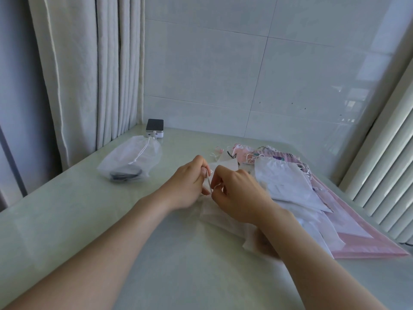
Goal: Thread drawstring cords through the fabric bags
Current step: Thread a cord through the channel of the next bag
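Observation:
A white fabric bag point(225, 217) lies on the table under both my hands, its top edge bunched up between them. My left hand point(190, 182) pinches a thin pale threading stick point(208, 179) that stands nearly upright. My right hand point(237, 191) pinches a white drawstring cord point(216, 186) right beside the stick's lower end. The two hands nearly touch. How far the cord runs into the bag's hem is hidden by my fingers.
A pile of white and pink fabric bags point(312, 191) with loose cords lies to the right. At the back left sit a sheer drawstring pouch point(131, 159) with dark items inside and a small dark-topped box point(154, 128). Curtain on the left, radiator on the right.

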`<state>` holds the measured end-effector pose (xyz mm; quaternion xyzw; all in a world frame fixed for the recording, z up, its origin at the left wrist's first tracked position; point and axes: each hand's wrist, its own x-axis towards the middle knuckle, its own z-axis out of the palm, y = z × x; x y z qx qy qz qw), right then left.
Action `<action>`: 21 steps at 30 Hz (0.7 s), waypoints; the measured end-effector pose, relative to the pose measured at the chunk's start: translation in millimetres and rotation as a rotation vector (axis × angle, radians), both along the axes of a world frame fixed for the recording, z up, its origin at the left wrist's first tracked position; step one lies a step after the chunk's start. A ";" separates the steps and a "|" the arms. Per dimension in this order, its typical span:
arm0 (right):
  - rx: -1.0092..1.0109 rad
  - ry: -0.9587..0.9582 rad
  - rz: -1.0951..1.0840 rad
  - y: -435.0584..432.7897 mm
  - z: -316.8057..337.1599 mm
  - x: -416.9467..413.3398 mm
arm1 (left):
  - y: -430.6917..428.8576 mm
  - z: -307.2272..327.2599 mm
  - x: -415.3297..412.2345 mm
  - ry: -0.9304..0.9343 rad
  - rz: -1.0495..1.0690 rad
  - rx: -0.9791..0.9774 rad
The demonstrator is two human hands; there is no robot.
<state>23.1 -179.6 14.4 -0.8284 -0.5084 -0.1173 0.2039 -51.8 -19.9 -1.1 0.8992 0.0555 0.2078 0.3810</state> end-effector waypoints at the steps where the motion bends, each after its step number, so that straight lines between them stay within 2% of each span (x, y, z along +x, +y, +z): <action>1: -0.012 0.026 -0.010 0.4 -0.5 0.5 | 0.0 -0.3 0.2 0.013 0.004 -0.009; 4: -0.044 0.089 -0.082 1.6 -0.6 3.4 | -1.0 -0.8 -0.6 0.032 0.014 -0.041; 9: -0.068 0.156 -0.162 3.7 -0.8 3.0 | -5.0 -4.5 0.9 -0.056 0.030 -0.094; 13: 0.033 0.318 -0.229 3.2 2.4 0.6 | -7.8 3.2 4.7 -0.103 0.094 -0.442; 16: 0.125 0.541 -0.201 2.4 6.2 -0.8 | -11.0 7.1 6.1 -0.126 0.110 -0.723; 18: 0.185 0.665 -0.183 2.1 7.7 -1.9 | -12.6 8.6 6.7 -0.130 0.114 -0.877; 21: 0.285 0.750 -0.184 2.9 6.6 -1.0 | -12.9 11.4 6.4 -0.148 0.102 -1.058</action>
